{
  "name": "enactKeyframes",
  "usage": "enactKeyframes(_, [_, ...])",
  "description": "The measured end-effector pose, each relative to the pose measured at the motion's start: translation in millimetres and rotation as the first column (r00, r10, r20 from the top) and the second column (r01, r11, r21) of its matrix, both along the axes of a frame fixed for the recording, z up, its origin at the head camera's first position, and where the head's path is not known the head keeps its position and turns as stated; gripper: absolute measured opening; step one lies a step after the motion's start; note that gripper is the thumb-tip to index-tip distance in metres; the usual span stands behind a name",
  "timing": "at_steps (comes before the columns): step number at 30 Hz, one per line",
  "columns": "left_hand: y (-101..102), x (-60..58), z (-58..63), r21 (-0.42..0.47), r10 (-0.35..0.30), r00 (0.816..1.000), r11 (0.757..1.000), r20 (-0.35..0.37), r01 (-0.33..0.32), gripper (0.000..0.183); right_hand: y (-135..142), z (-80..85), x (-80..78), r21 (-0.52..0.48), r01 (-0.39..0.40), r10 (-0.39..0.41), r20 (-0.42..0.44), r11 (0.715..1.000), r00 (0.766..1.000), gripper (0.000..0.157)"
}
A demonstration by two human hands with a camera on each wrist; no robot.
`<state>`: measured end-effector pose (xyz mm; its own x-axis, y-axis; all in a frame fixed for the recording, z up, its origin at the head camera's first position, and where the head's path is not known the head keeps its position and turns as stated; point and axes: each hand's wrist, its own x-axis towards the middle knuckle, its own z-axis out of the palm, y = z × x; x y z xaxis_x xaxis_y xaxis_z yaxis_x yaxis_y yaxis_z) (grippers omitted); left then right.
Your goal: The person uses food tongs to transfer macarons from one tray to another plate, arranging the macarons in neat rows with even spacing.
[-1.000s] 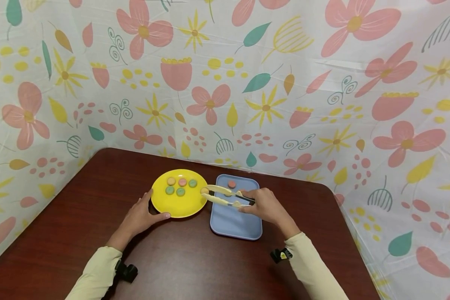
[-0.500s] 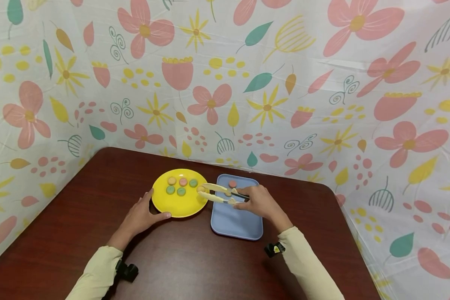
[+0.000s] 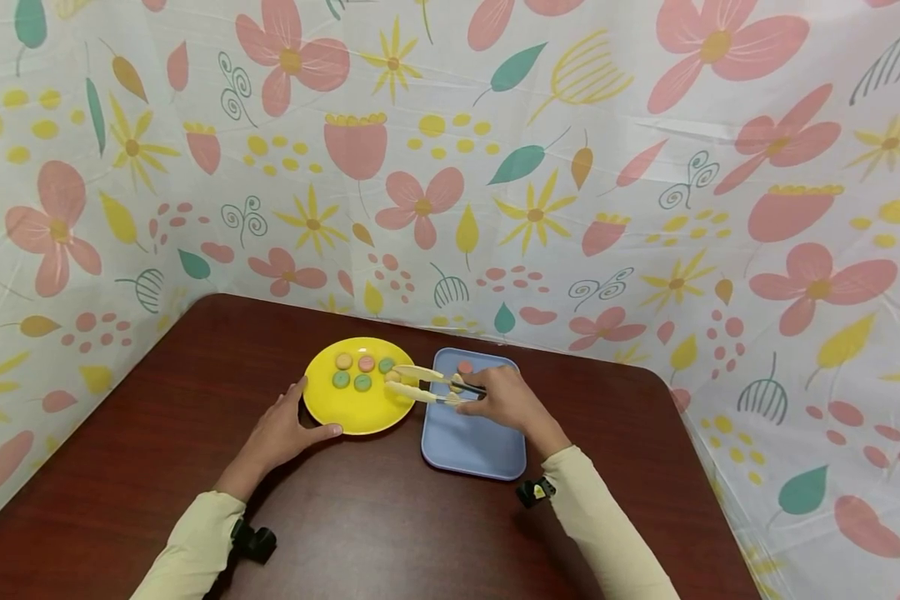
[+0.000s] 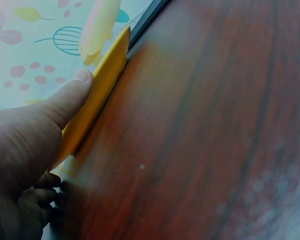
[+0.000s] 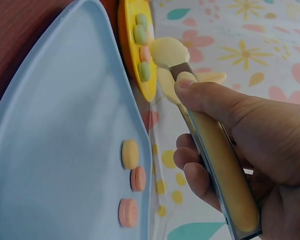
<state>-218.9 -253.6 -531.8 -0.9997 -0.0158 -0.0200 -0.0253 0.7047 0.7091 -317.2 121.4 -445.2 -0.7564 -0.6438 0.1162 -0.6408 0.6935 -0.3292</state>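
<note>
The left hand (image 3: 281, 427) holds the yellow plate (image 3: 352, 412) by its rim; the right hand (image 3: 506, 400) grips tongs (image 3: 420, 372), a yellow macaron (image 3: 392, 377) between their tips over the plate. Five macarons (image 3: 362, 382) already lie there, three more macarons (image 5: 130, 154) on the blue tray (image 3: 472, 446): apparently past halfway.

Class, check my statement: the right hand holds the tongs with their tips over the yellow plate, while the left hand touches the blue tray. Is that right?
Not quite: the left hand touches the rim of the yellow plate, not the blue tray, as the head view shows. The right hand does hold the tongs with their tips over the plate.
</note>
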Motion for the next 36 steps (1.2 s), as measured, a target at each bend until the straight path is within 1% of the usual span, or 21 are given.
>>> enactKeyframes(6, [-1,-0.2,-0.9,-0.006,-0.003,1.000,1.000,-0.003,0.003,0.128,-7,-1.8,-0.2,0.014,-0.008,0.008,-0.024,1.000,1.000,0.043])
enactKeyframes(10, [0,-0.2,-0.8,-0.006,-0.003,1.000,1.000,-0.008,0.003,0.128,-10,-3.4,-0.4,0.020,-0.015,0.016,-0.029,1.000,0.999,0.044])
enactKeyframes(13, [0,0.0,-0.9,-0.008,-0.002,1.000,1.000,-0.006,0.002,0.128,-11,-4.4,-0.4,0.029,-0.014,0.015,-0.021,0.999,1.000,0.045])
enactKeyframes(22, [0,0.3,-1.1,-0.011,0.004,1.000,1.000,0.007,-0.004,0.129,-13,-5.3,-1.0,0.021,-0.011,0.011,0.004,1.000,1.000,0.041])
enactKeyframes(25, [0,-0.1,-1.6,-0.009,0.006,1.000,1.000,0.008,-0.005,0.129,-12,-5.6,-0.6,0.020,-0.009,0.009,0.007,1.000,1.000,0.042])
enactKeyframes(28, [0,-0.8,-1.7,-0.009,0.008,1.000,1.000,0.009,-0.008,0.129,-11,-4.9,0.9,0.016,0.002,-0.002,0.021,1.000,1.000,0.047])
enactKeyframes(33, [0,-1.1,-1.4,-0.014,0.006,1.000,1.000,0.010,-0.006,0.129,-4,0.0,4.3,-0.005,0.045,-0.045,0.069,0.999,0.997,0.054])
enactKeyframes(36, [-1,-0.7,-1.1,-0.014,0.005,1.000,1.000,0.011,-0.005,0.129,2,4.8,5.1,-0.009,0.068,-0.067,0.070,0.998,0.995,0.055])
